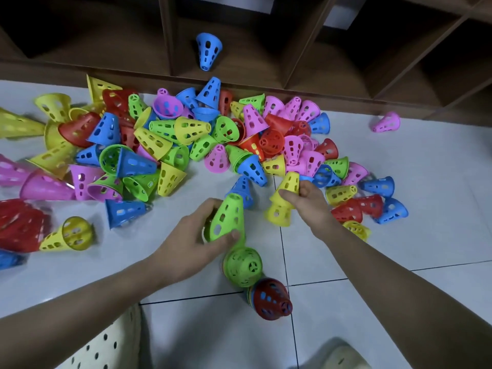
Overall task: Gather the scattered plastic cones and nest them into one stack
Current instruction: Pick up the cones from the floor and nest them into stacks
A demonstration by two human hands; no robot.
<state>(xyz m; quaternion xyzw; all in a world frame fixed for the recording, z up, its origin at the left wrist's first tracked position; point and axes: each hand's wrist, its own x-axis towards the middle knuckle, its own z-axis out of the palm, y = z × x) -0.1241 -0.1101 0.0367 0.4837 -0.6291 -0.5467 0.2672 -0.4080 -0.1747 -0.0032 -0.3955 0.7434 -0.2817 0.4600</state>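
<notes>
A big heap of perforated plastic cones in yellow, green, blue, red and pink covers the white tiled floor. My left hand grips a green cone by its wide end, tip pointing away. My right hand holds two nested yellow cones. Just below the left hand stands an upright stack with a green cone on top. Beside it stands a second stack topped by a red cone.
A dark wooden shelf unit runs along the back, with one blue cone inside a compartment. A lone pink cone lies at the right. A cream perforated basket sits at the bottom left.
</notes>
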